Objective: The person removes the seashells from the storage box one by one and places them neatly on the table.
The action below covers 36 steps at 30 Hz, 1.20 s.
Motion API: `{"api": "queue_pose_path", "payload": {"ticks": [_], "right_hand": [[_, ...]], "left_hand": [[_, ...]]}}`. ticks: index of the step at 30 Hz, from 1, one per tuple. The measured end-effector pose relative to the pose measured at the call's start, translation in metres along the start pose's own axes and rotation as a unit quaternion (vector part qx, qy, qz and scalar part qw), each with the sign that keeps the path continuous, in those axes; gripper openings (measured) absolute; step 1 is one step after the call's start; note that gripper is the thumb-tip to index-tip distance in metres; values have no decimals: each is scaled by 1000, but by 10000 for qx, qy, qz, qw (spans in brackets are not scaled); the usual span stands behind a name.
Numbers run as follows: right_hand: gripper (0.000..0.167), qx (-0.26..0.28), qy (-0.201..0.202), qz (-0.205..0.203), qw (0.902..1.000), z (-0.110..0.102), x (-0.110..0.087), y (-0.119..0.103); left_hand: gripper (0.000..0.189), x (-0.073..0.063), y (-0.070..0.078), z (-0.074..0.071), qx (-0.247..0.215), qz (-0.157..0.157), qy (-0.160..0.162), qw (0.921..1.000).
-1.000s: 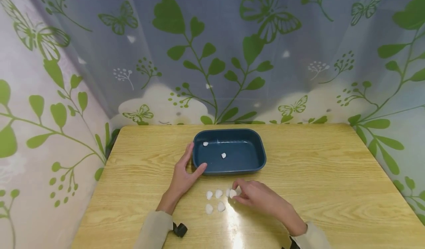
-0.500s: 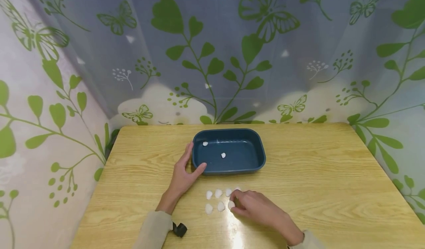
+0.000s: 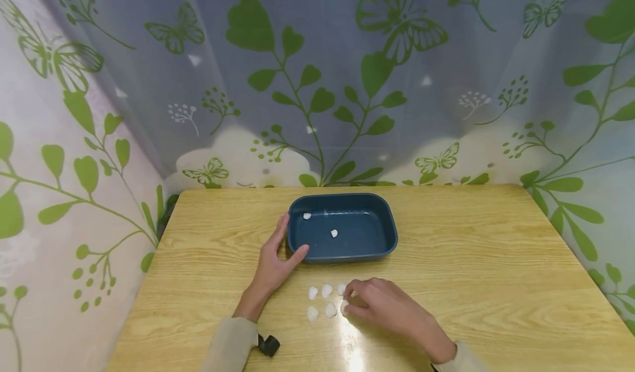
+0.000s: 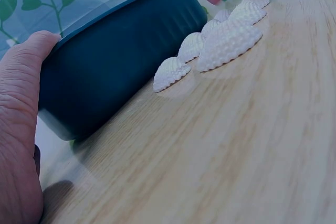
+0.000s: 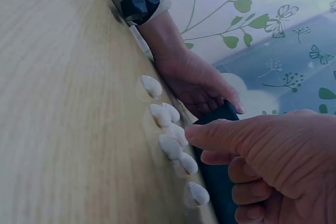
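My left hand (image 3: pixel 272 264) holds the left end of a dark blue rectangular tray (image 3: pixel 347 259), thumb against its front corner and fingers along the side. Two small white shells lie inside, one shell (image 3: pixel 307 216) near the left wall and another shell (image 3: pixel 334 233) closer to the middle. In front of the tray, ribbed white seashells stand in two rows on the table, among them a front-row shell (image 3: pixel 312 313). Over the right end of these rows is my right hand (image 3: pixel 384 306), thumb and forefinger bent beside a shell (image 5: pixel 169 147). Nothing shows between those fingertips in the right wrist view.
The wooden table (image 3: pixel 471 262) reaches back to a patterned curtain (image 3: pixel 337 85) with green leaves and butterflies. A black wrist camera (image 3: pixel 269 345) sits on the left wrist. Bright glare falls on the table below the shells.
My right hand has brought a shell from the back row down to the right end of the front row and loosened its pinch there. The left hand and the tray have stayed put.
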State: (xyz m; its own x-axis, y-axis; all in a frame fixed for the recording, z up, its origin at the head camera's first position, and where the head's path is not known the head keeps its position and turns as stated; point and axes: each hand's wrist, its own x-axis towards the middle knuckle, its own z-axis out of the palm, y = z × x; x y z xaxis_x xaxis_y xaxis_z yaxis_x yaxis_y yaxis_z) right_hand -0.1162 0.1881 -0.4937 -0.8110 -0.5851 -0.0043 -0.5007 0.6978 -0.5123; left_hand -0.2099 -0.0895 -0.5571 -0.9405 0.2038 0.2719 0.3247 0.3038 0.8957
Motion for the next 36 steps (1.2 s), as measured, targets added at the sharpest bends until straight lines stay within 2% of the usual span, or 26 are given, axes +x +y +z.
{"api": "queue_pose_path", "payload": {"ticks": [5,9,14,17,20,23,28,36], "right_hand": [[14,-30,221,-107,9997,-17,6,0],[7,-114,589,-278,9978,-30,13,2],[9,-180,1147,-461,9922,-43,26,8],[9,-246,1376,-477,9890,-50,34,14],[10,-280,1438,-376,9885,-54,44,20],[14,-298,1295,-193,9909,-54,55,27],[19,-167,787,53,9967,-50,74,41],[26,24,314,158,9994,-42,102,59]], "left_hand": [[88,2,-2,0,-26,-3,-7,10000],[88,2,-1,1,-25,34,4,10000],[88,2,0,2,-30,54,-8,10000],[88,3,1,2,-46,89,-8,9999],[87,4,1,3,-74,116,-18,9999],[88,3,0,2,-47,100,-28,9999],[89,0,-1,1,3,9,-47,10000],[88,0,0,-1,-72,24,-44,10000]]}}
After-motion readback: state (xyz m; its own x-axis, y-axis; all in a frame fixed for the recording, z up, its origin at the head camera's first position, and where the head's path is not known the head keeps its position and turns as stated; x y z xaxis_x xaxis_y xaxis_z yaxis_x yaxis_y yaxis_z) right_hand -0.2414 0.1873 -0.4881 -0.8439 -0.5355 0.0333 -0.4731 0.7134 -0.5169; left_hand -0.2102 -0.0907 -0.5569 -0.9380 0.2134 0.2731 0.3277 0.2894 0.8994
